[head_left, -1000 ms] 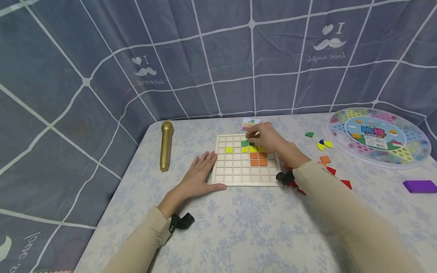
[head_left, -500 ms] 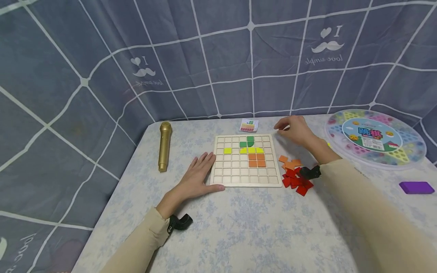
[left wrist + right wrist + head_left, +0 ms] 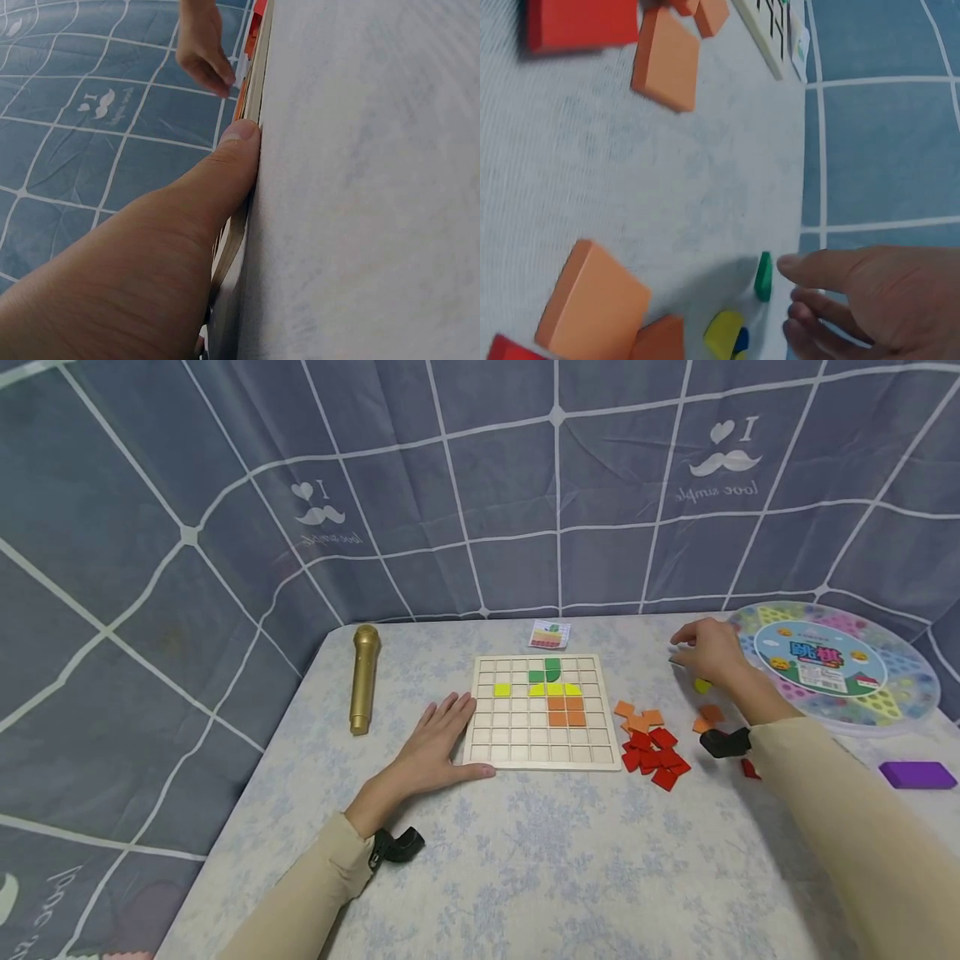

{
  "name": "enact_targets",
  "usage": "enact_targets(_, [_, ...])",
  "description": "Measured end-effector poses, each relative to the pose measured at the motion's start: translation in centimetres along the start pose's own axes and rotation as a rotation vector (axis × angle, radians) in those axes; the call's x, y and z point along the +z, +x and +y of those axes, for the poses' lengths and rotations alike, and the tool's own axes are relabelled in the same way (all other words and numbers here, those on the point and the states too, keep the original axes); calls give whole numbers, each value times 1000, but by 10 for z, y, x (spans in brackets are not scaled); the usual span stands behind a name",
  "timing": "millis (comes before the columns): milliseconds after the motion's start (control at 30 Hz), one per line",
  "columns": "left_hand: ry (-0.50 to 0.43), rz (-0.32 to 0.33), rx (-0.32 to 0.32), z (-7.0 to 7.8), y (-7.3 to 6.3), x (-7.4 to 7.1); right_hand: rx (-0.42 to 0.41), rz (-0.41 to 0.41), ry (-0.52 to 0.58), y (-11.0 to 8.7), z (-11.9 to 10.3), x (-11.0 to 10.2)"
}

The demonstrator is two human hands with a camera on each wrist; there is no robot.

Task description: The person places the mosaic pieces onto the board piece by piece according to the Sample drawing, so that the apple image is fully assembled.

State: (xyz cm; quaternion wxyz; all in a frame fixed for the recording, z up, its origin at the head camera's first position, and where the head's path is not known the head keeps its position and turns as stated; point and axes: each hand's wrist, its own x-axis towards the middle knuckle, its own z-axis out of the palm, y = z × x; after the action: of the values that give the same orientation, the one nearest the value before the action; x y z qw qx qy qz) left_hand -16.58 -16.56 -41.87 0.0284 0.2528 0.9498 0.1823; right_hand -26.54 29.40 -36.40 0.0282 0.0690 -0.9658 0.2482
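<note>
My left hand point(image 3: 431, 756) lies with straight fingers along the left side of a pale wooden grid board point(image 3: 491, 735), thumb at its front edge. Green pieces point(image 3: 536, 677), yellow pieces point(image 3: 553, 690) and orange squares point(image 3: 566, 712) fill some of its cells. Over the back right of the table, my right hand point(image 3: 712, 652) reaches with bent fingers. The right wrist view shows a small green piece point(image 3: 763, 277) just beside its fingertip point(image 3: 789, 262), with nothing between the fingers. Near it lie yellow pieces point(image 3: 721, 334) and a dark blue one point(image 3: 741, 339).
A printed card point(image 3: 549, 635) lies behind the board. Loose orange squares point(image 3: 637, 722) and a red heap point(image 3: 652, 756) sit to its right. A gold microphone point(image 3: 364, 681) lies at left; a round game box point(image 3: 825, 647) and purple block point(image 3: 918, 775) at right.
My right hand has let go of a green piece on the board's upper cells and moved right to the loose pieces near the round box. The left hand has stayed still.
</note>
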Motion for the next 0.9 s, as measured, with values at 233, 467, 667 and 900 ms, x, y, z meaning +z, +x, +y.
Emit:
enact_targets(233, [-9,-5,-1,2,0,0,-6,8,11,-5,9,6])
enact_targets(467, [-2,6,2,0,1,1,-49,7,2,0,9,10])
enact_targets(667, [-15,-5,-1,2,2,0,-62,23,13,1,7,13])
enact_targets(900, [-3,-3,-4,1,0,-1,-147,29,40,10,-21,23])
